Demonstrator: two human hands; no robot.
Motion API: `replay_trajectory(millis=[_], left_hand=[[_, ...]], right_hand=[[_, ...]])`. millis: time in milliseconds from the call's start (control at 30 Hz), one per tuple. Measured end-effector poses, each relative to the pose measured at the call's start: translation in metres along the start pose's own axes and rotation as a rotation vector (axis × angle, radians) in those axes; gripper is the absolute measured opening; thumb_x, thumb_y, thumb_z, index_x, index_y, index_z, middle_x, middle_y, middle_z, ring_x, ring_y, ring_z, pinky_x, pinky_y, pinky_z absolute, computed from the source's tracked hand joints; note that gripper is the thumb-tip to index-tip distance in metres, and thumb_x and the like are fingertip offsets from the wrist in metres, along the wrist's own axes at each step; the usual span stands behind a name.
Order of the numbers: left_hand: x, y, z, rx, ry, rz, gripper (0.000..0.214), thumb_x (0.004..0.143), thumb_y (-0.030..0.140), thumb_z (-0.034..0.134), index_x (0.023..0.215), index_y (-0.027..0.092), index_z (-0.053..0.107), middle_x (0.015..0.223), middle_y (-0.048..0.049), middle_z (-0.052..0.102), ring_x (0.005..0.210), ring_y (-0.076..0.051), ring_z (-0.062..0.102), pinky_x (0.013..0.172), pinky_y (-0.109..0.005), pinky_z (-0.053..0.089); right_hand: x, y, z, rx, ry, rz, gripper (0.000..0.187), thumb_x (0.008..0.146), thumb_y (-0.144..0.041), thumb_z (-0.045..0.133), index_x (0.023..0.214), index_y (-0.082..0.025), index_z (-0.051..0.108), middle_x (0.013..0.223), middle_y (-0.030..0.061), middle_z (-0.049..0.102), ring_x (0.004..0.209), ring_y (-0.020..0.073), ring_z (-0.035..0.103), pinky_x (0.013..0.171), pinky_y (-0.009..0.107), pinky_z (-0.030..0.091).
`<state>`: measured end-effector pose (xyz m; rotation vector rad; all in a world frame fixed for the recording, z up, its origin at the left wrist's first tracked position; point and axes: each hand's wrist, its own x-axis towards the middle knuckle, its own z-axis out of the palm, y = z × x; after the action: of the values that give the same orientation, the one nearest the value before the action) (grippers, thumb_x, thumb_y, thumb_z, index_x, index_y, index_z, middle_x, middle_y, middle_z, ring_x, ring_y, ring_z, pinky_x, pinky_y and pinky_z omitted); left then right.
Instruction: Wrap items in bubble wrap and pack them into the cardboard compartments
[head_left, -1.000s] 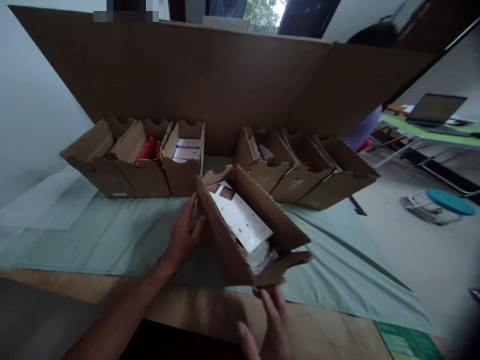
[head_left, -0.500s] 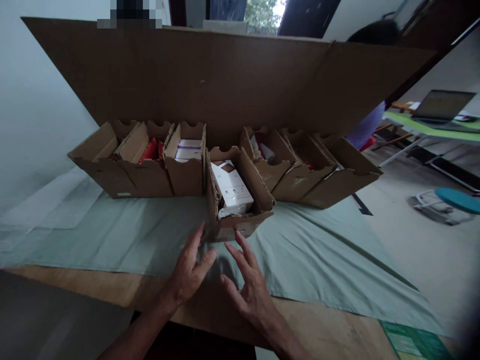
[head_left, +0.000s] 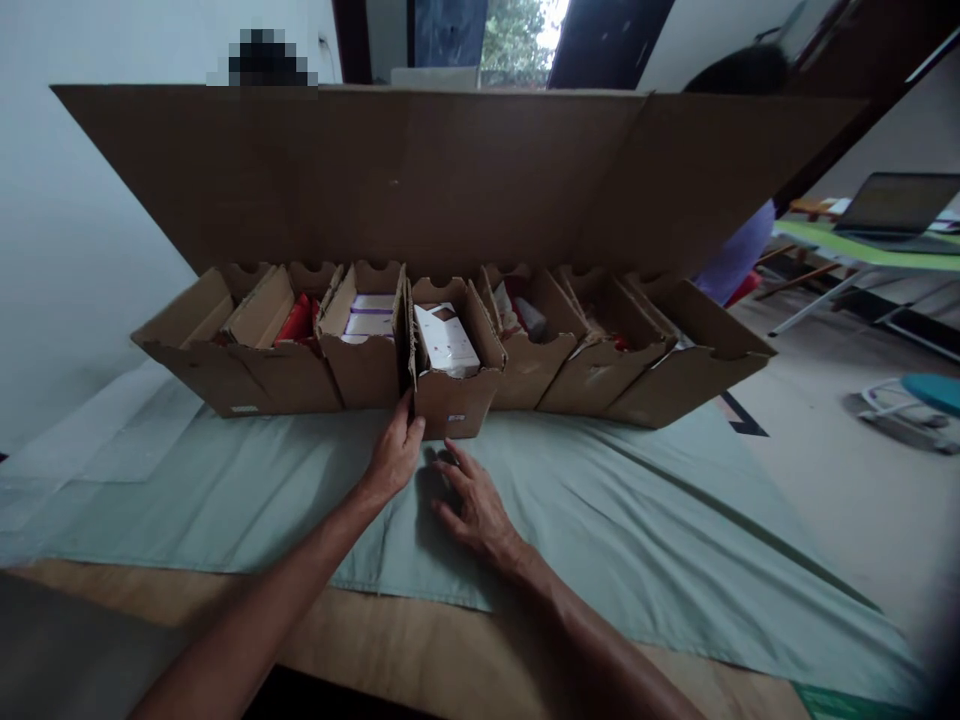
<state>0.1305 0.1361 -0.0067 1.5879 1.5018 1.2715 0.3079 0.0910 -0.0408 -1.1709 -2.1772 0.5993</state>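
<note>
A cardboard bin (head_left: 456,402) stands in the middle of a row, its front jutting a little past its neighbours. Inside it lies a white box (head_left: 448,345). My left hand (head_left: 395,455) grips the bin's lower front left corner, thumb on the front face and fingers along the left side. Just below the front of this bin, my right hand (head_left: 476,505) is open over the cloth, fingers spread and holding nothing.
Other cardboard bins stand either side, one with white boxes (head_left: 369,318), another with red packets (head_left: 300,320). Behind them rises a tall cardboard panel (head_left: 450,180). Green cloth (head_left: 600,520) covers the table. Clear plastic (head_left: 112,430) lies left. A stool (head_left: 930,395) stands right.
The middle bin has moved back, away from me, into the row. My left hand has gone forward and taken hold of its corner; my right hand has followed forward, still open.
</note>
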Motion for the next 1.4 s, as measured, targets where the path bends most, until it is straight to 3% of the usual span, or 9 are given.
replay_trajectory(millis=[400,533,633,800,933,1033,1167,1300,1400], left_hand=[[0.053,-0.024,0.035,-0.01,0.155,-0.064,0.047,0.1,0.031,0.043,0.144,0.019,0.057,0.144,-0.0121,0.064,0.141,-0.029,0.054,0.122,-0.044,0.037],[0.054,-0.026,0.04,-0.001,0.146,-0.077,0.047,0.102,0.034,0.041,0.143,0.017,0.057,0.142,-0.0138,0.065,0.138,-0.03,0.056,0.121,-0.045,0.039],[0.038,-0.025,0.037,0.018,0.105,-0.085,0.052,0.102,0.037,0.042,0.147,0.014,0.052,0.146,-0.0174,0.062,0.14,-0.031,0.055,0.121,-0.047,0.039],[-0.025,-0.03,-0.007,0.092,-0.038,-0.028,0.058,0.094,0.038,0.054,0.147,0.013,0.054,0.151,-0.0188,0.058,0.143,-0.031,0.052,0.122,-0.051,0.038],[-0.078,-0.042,-0.062,0.394,-0.284,0.206,0.047,0.095,0.031,0.056,0.14,0.023,0.062,0.154,-0.0117,0.057,0.148,-0.028,0.047,0.125,-0.052,0.033],[-0.102,-0.05,-0.089,0.578,-0.336,0.298,0.044,0.096,0.027,0.055,0.139,0.025,0.063,0.158,-0.0089,0.053,0.15,-0.027,0.043,0.125,-0.053,0.032],[-0.111,-0.052,-0.097,0.689,-0.288,0.309,0.043,0.096,0.022,0.054,0.139,0.021,0.062,0.156,-0.0108,0.054,0.148,-0.029,0.044,0.123,-0.054,0.036],[-0.11,-0.052,-0.092,0.671,-0.225,0.319,0.04,0.092,0.018,0.058,0.131,0.017,0.065,0.151,-0.015,0.059,0.143,-0.033,0.05,0.119,-0.058,0.042],[-0.109,-0.056,-0.091,0.61,-0.208,0.327,0.039,0.089,0.012,0.059,0.126,0.015,0.068,0.148,-0.0165,0.06,0.142,-0.034,0.052,0.118,-0.059,0.045]], right_hand=[[-0.002,-0.005,0.001,-0.006,-0.046,0.065,0.039,0.081,-0.021,0.064,0.119,-0.019,0.071,0.156,0.0179,0.05,0.135,0.0365,0.055,0.108,0.056,0.047],[-0.002,-0.007,-0.001,-0.027,-0.06,0.068,0.038,0.082,-0.021,0.062,0.119,-0.022,0.07,0.155,0.0154,0.051,0.135,0.0343,0.055,0.107,0.055,0.047],[-0.002,-0.007,-0.001,-0.045,-0.062,0.075,0.036,0.084,-0.022,0.061,0.118,-0.023,0.07,0.155,0.0149,0.052,0.135,0.034,0.055,0.107,0.055,0.047],[-0.001,0.0,0.003,-0.051,-0.023,0.036,0.034,0.083,-0.019,0.06,0.115,-0.021,0.072,0.151,0.0151,0.056,0.132,0.0341,0.058,0.106,0.054,0.049],[0.0,0.006,0.004,-0.017,0.014,0.014,0.028,0.086,-0.024,0.059,0.109,-0.022,0.075,0.143,0.014,0.063,0.129,0.0342,0.061,0.105,0.054,0.051],[0.005,0.0,-0.005,0.06,0.057,0.009,0.025,0.089,-0.029,0.057,0.107,-0.022,0.074,0.129,0.0133,0.071,0.119,0.0318,0.067,0.1,0.052,0.055],[0.041,-0.041,-0.035,0.113,0.063,0.002,0.034,0.095,-0.029,0.054,0.127,-0.022,0.065,0.11,0.009,0.077,0.089,0.0215,0.074,0.078,0.035,0.061],[0.115,-0.094,-0.06,0.036,0.087,-0.02,0.058,0.092,-0.025,0.056,0.15,-0.025,0.047,0.095,0.0024,0.078,0.073,0.0181,0.071,0.072,0.031,0.056],[0.171,-0.11,-0.059,-0.054,0.041,0.022,0.064,0.088,-0.022,0.059,0.151,-0.021,0.046,0.083,0.0018,0.077,0.068,0.0203,0.071,0.069,0.031,0.053]])
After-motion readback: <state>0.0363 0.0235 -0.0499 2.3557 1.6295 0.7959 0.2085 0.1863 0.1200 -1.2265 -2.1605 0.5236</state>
